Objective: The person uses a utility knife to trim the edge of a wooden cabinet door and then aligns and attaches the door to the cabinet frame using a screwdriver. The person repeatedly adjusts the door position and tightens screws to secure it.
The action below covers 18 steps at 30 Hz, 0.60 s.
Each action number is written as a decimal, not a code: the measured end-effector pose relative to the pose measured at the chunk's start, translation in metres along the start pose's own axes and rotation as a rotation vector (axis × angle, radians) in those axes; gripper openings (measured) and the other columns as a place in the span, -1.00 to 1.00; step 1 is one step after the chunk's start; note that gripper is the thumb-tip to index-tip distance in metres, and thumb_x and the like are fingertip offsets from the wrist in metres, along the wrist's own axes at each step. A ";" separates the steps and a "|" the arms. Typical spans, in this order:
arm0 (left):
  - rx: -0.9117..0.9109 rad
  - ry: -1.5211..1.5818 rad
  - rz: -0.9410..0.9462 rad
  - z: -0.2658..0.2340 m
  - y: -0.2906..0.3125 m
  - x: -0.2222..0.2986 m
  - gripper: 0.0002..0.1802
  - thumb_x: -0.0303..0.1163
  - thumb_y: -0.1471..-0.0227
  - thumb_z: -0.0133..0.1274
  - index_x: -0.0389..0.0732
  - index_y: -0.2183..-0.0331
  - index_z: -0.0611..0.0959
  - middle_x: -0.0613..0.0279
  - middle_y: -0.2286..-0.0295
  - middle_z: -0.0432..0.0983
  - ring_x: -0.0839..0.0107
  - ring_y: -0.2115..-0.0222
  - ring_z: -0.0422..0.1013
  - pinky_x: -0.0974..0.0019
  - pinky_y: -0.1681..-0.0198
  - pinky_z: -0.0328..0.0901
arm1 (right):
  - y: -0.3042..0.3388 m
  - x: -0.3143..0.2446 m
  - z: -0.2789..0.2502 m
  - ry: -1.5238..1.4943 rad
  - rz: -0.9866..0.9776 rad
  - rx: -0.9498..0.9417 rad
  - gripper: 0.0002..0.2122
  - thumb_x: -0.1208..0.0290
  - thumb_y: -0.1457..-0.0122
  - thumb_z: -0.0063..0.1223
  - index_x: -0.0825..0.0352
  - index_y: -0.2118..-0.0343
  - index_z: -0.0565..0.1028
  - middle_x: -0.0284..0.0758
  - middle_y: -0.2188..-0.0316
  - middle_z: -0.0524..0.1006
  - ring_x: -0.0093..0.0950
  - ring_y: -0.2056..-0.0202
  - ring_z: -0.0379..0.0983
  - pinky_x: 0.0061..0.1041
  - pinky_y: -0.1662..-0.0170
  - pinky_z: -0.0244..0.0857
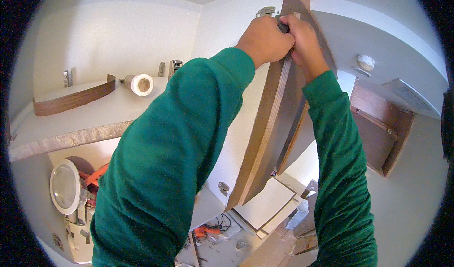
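Cabinet door (265, 125), brown wood-faced with a pale inner side, stands open and edge-on at the upper cabinet's right side, reaching from near the ceiling down past the shelf. Left hand (265, 40) and right hand (305, 42), both in green sleeves, are closed together around a dark tool handle (283, 26) pressed at the door's top, just beside the metal hinge (267, 11) on the cabinet wall; the tool's tip is hidden. Judged status: door hung in place, top hinge being worked, lower hinge plate (223, 187) apparently unattended. Shelf (71, 120) to the left carries a curved wood trim piece (75, 99), a white cylindrical fitting (140, 84) and small metal brackets (175, 66). Below: round white lamp fixture (65, 186), orange tool (97, 175), loose white panel (265, 203).
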State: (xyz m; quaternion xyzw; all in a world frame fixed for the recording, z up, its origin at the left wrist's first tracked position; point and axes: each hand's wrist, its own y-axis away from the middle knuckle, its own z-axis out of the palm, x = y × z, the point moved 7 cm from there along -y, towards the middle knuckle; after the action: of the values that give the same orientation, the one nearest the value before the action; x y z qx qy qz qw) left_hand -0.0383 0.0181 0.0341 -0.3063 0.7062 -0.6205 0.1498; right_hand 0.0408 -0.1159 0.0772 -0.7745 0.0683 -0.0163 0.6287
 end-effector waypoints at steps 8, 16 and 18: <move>-0.003 0.018 -0.030 0.000 -0.003 -0.007 -0.55 -0.13 0.09 0.10 -0.39 0.37 0.69 -0.30 0.37 0.60 -0.22 0.30 0.55 0.02 0.14 0.45 | 0.005 -0.021 0.014 -0.098 0.231 0.029 -0.69 0.28 -0.26 -0.05 0.46 0.27 0.61 -0.05 0.28 0.62 -0.29 0.26 0.56 -0.29 0.17 0.37; 0.048 0.066 -0.024 0.007 0.008 -0.003 -0.57 -0.16 0.08 0.12 -0.40 0.36 0.68 -0.29 0.39 0.60 -0.20 0.30 0.55 0.01 0.16 0.45 | 0.019 -0.005 0.005 -0.252 0.360 0.149 -0.69 0.27 -0.24 0.00 0.49 0.29 0.59 -0.09 0.27 0.63 -0.30 0.29 0.52 -0.29 0.16 0.34; 0.044 0.075 -0.012 0.005 0.010 0.000 -0.57 -0.16 0.08 0.12 -0.40 0.35 0.67 -0.29 0.39 0.60 -0.20 0.30 0.55 0.02 0.16 0.45 | 0.020 -0.009 0.005 -0.212 0.269 0.106 -0.70 0.27 -0.23 0.03 0.49 0.30 0.59 -0.10 0.30 0.62 -0.32 0.30 0.51 -0.31 0.17 0.33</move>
State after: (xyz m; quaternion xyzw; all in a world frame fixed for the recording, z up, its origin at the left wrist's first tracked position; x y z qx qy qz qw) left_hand -0.0380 0.0150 0.0230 -0.2837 0.6956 -0.6479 0.1261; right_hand 0.0309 -0.1139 0.0574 -0.7214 0.1035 0.1459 0.6690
